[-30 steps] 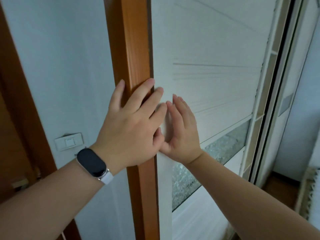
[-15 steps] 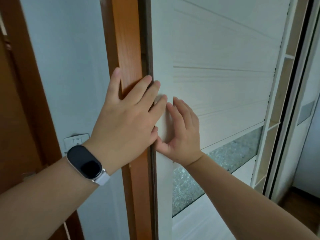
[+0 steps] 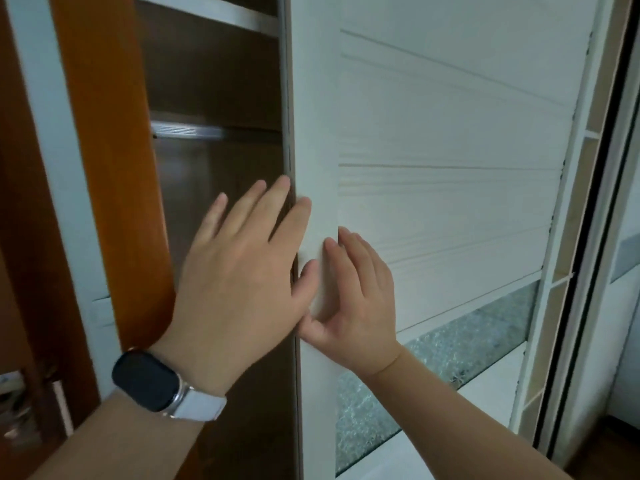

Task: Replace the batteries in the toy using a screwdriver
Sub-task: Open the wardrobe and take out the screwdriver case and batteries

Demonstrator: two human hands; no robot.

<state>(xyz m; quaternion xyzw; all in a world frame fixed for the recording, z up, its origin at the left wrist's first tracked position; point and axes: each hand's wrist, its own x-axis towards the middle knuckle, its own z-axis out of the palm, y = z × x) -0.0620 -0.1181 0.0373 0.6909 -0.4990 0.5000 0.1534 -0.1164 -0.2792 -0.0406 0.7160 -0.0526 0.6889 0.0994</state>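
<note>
White sliding door (image 3: 450,133) right, dark wardrobe interior (image 3: 214,81) left of it, orange wood post (image 3: 110,168) beside. Left hand (image 3: 242,282) fingers straight, spread, at door edge; right hand (image 3: 356,296) flat on door, gripping nothing. Smartwatch (image 3: 147,381) on left wrist. Toy not visible

White door (image 3: 450,116), orange wooden frame (image 3: 104,150).

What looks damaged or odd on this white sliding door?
The glass strip low in the sliding door looks crackled all over, with a star-shaped mark toward its right end. It may be decorative glass, not damage; I cannot tell. Nothing else stands out.
</note>
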